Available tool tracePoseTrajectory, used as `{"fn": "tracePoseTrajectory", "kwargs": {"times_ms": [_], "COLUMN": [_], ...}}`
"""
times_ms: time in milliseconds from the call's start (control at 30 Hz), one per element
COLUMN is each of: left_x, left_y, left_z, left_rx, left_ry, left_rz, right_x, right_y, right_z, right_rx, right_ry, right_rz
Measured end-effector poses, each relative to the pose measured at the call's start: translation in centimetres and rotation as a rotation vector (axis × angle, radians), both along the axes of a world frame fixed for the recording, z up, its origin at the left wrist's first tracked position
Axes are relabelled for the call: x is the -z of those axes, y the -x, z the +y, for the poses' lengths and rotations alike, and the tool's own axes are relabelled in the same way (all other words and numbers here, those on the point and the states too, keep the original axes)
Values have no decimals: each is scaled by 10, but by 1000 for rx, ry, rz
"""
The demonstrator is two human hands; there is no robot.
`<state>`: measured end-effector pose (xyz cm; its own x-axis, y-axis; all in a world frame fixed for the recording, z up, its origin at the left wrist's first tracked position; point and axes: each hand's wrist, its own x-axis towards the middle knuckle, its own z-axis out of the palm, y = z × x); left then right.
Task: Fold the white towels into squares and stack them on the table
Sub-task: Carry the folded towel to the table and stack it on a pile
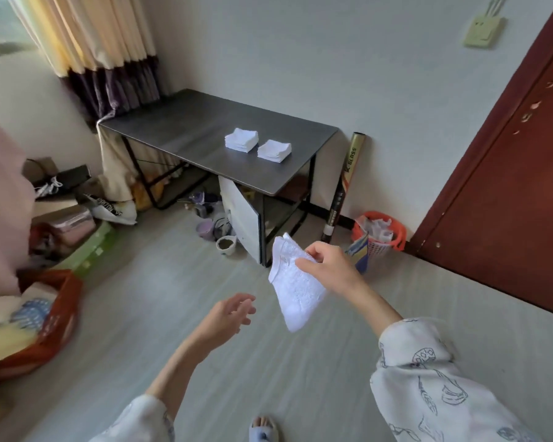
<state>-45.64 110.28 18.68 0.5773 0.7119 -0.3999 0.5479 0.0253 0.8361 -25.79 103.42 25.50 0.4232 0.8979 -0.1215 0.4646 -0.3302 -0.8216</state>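
The dark desk (186,129) stands against the far wall, its left end under the curtain. Near its front right corner sit two stacks of folded white towels, the left stack (241,139) just beside the right stack (274,150), apart by a narrow gap and both close to the front edge.

On the floor at the left edge of view a red basket (65,301) holds soft laundry: pale yellow, cream and a blue-patterned piece show, though whether any white towels lie among them cannot be told. By the door, to the right of the desk, an orange waste bin (393,229) holds crumpled plastic and paper.

The loose white towel (296,287) hangs in the air in front of the desk, well short of it, over bare floor. The right hand (328,269) pinches it near the upper edge between thumb and curled fingers, and the cloth droops below in a limp, partly doubled flap. It looks light, soft and textured, not slippery, and will sag wherever it is unsupported; taking two adjacent corners would likely spread it flat for a clean fold.

The left hand (229,315) is below and to the left of the towel, not touching it, fingers loosely spread and holding nothing, placed as if to catch the hanging lower corner.
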Motion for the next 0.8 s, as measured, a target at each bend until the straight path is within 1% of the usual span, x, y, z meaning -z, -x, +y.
{"fn": "tracePoseTrajectory", "kwargs": {"times_ms": [100,167,267,367,400,467,533,633,700,800], "left_x": [-17,-26,-31,-26,-24,-18,-11,-4,-1,2], "left_y": [-13,-25,-43,-67,-76,-95,-112,-135,-149,-173], "left_z": [69,114,178,242,262,304,349,417,464,529], "left_rx": [-43,-73,-128,-182,-210,-259,-302,-314,-262,-148], "left_ry": [191,324,582,760,809,807,750,719,657,498], "left_rz": [6,-27,-207,-446,-496,-515,-478,-437,-385,-327], "right_x": [-7,-14,-22,-23,-20,-12,0,17,27,42], "right_y": [-6,-11,-22,-41,-50,-68,-86,-111,-126,-150], "right_z": [80,126,188,245,263,299,336,391,429,478], "right_rx": [-32,-46,-52,-26,-7,38,87,140,174,237], "right_ry": [-15,-29,-56,-51,-45,-36,-20,15,50,77], "right_rz": [123,210,330,443,472,515,554,597,609,617]}}
